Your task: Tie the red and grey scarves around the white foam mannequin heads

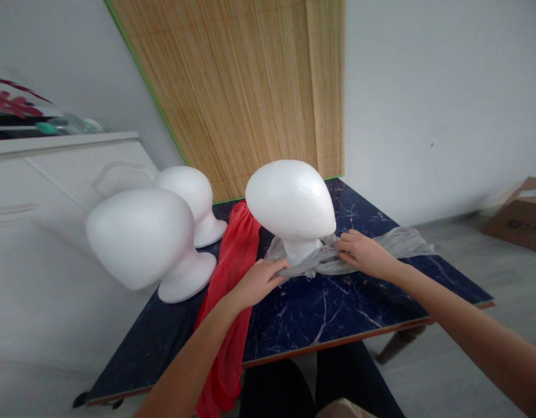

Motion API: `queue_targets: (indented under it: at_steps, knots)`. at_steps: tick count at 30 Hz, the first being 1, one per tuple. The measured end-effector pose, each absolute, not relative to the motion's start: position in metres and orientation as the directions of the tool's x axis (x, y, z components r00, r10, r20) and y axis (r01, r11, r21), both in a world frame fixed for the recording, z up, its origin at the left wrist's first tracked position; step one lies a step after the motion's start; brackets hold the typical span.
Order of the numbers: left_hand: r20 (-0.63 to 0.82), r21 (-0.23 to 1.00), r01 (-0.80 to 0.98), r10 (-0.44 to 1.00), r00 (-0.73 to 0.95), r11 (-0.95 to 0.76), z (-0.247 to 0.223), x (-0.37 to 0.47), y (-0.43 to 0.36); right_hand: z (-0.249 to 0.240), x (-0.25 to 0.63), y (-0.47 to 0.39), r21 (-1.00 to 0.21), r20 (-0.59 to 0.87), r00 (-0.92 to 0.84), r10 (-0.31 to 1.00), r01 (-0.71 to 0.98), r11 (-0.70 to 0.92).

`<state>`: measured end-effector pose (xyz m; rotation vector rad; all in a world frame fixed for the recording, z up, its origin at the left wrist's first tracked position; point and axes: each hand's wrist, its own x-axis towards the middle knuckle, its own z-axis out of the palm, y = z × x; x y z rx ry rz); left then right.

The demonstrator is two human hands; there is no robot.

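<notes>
A white foam mannequin head (289,200) stands upright on the dark blue marbled table (307,319). Around its base lies a bunched grey scarf (335,261), with one end trailing to the right across the tabletop. My left hand (261,281) has its fingers closed on the scarf at the left front of the base. On the other side, my right hand (364,252) pinches the same scarf just right of the neck. Part of the scarf behind the base is hidden by the head.
Two more white foam heads (140,235) (187,194) stand at the table's left. A red scarf (231,290) hangs over the front edge. Behind are a bamboo blind (246,87) and a white cabinet (46,244); a cardboard box (520,215) sits on the floor at right.
</notes>
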<state>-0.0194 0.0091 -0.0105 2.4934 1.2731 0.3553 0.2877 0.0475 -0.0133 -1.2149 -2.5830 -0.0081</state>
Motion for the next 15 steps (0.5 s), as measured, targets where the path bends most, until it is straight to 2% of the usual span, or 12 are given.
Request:
queue_targets:
  at_steps: [3, 6, 7, 9, 11, 13, 15]
  knots:
    - [0.135, 0.245, 0.82, 0.856, 0.499, -0.517, -0.006, -0.027, 0.024, -0.011, 0.277, 0.021, -0.362, 0.268, -0.649, 0.712, 0.617, 0.698]
    - [0.192, 0.151, 0.86, 0.868, 0.458, -0.487, -0.009, -0.026, 0.034, -0.01, 0.253, 0.002, -0.564, 0.145, -0.652, 0.745, 0.564, 0.603]
    - [0.2, 0.122, 0.864, 0.865, 0.461, -0.489, -0.011, -0.024, 0.034, -0.011, 0.246, 0.0, -0.599, 0.119, -0.648, 0.753, 0.558, 0.575]
    - [0.214, 0.068, 0.864, 0.853, 0.476, -0.5, -0.014, -0.019, 0.03, -0.011, 0.238, 0.0, -0.575, 0.128, -0.615, 0.778, 0.594, 0.563]
    - [0.23, 0.046, 0.848, 0.832, 0.505, -0.527, -0.015, -0.014, 0.02, -0.011, 0.237, 0.003, -0.473, 0.183, -0.571, 0.801, 0.663, 0.58]
    - [0.227, 0.065, 0.827, 0.816, 0.532, -0.558, -0.015, -0.011, 0.009, -0.013, 0.241, 0.005, -0.383, 0.237, -0.556, 0.796, 0.7, 0.603]
    - [0.207, 0.091, 0.818, 0.815, 0.542, -0.567, -0.015, -0.007, 0.001, -0.016, 0.242, 0.003, -0.342, 0.268, -0.575, 0.773, 0.693, 0.635]
